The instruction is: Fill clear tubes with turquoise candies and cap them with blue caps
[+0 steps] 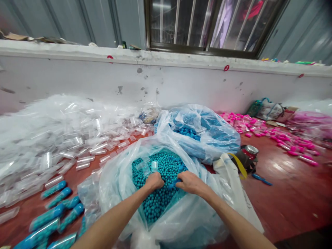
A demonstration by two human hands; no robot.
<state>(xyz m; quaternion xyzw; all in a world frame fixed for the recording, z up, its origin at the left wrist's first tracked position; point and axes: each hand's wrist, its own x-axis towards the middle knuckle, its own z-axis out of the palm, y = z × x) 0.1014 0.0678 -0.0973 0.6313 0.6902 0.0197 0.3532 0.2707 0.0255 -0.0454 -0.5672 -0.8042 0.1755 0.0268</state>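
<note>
A clear plastic bag (pixel 114 183), its mouth spread wide, holds a mass of small round teal beads (pixel 155 207). Over the beads on the left, my left hand (pixel 155 181) is closed, and a clear plastic tube (pixel 154 166) sticks up just beyond its knuckles. Other clear tubes (pixel 142 167) lie on the beads beside it. My right hand (pixel 190 182), at the bag's right side, has its fingers closed on a blue plastic piece (pixel 173 184), whose exact shape is blurred. More blue pieces (pixel 182 168) show just beyond that hand. The fingertips of both hands are partly hidden.
Clear tubes (pixel 85 159) are heaped at left. Bead-filled tubes with blue caps (pixel 48 216) lie at lower left. Behind is a bag of blue pieces (pixel 207 135). Pink-capped tubes (pixel 282 138), a metal-lidded jar (pixel 251 151) and a blue tool (pixel 261 179) are on the red floor.
</note>
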